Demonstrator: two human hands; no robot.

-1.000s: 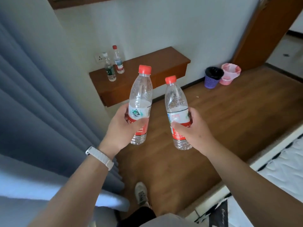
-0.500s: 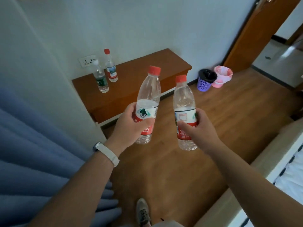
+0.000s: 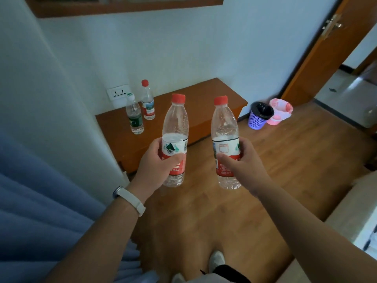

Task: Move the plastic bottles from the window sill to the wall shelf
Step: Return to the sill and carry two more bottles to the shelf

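Note:
I hold two clear, red-capped plastic bottles upright in front of me. My left hand grips the left bottle around its red and white label. My right hand grips the right bottle the same way. Ahead stands the brown wooden wall shelf, fixed low on the white wall. On its left end stand a bottle with a green label and white cap and a red-capped bottle. The held bottles hover over the shelf's front edge and the floor.
A blue curtain hangs at my left, beside a white wall corner. A purple bin and a pink bin sit on the wooden floor right of the shelf. An open wooden door is at the right, a bed edge lower right.
The shelf has come nearer and grown larger in view. The curtain has slid off to the left. Both hands still hold their bottles upright, now spread slightly wider apart.

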